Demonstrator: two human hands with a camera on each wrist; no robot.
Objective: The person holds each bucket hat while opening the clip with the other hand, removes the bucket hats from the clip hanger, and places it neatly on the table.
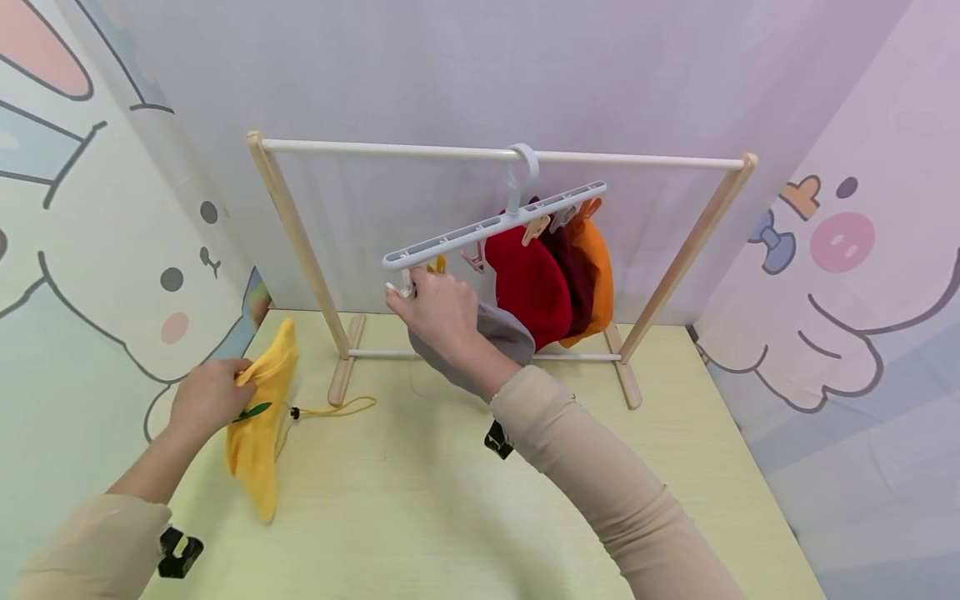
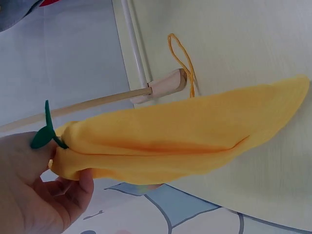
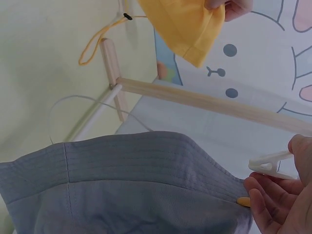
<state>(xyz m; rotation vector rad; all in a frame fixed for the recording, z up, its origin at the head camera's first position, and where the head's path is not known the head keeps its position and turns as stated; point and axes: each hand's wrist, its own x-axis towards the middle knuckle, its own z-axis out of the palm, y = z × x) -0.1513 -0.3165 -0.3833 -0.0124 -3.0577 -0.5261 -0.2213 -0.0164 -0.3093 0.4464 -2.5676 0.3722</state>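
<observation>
My left hand (image 1: 206, 398) pinches the top of a yellow fabric hat (image 1: 258, 450) near its green sprout (image 2: 46, 136), and the hat hangs beside the rack with its cord (image 1: 352, 408) dangling. At the hanger's left end, my right hand (image 1: 444, 312) pinches a white clip (image 3: 267, 163) between thumb and fingers. The pale hanger (image 1: 495, 225) is hooked on the rack's bar and tilts down to the left. Just behind that hand, a grey hat (image 3: 117, 195) hangs by a yellow clip (image 1: 438, 264). Red (image 1: 528, 275), maroon (image 1: 573, 287) and orange (image 1: 598, 271) hats hang farther right.
The rack has a white top bar (image 1: 375, 149), slanted wooden posts (image 1: 690, 250) and wooden feet on a pale table (image 1: 450, 517). Cartoon-printed walls (image 1: 127, 275) stand close on both sides, with a plain curtain behind.
</observation>
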